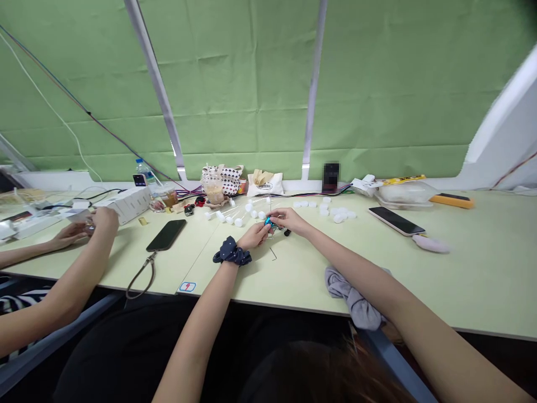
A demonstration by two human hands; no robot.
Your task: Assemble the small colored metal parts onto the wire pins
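Observation:
Above the table, my left hand (253,236) is closed around a small shiny blue object (269,221) whose kind is too small to make out. From the right, my right hand (290,220) meets it, its fingertips pinched on the same blue piece. A small black part (287,232) sits just below my right hand; whether it joins the blue piece I cannot tell. On the tabletop below my hands lies a thin bent metal rod (273,254), shaped like a hex key. A dark scrunchie (232,251) circles my left wrist.
Clear tubes with white caps (238,222) and loose white caps (339,215) lie behind my hands. Phones rest left (166,235) and right (396,221). A grey cloth (356,299) is under my right forearm. A co-worker's hands (90,226) work at the left.

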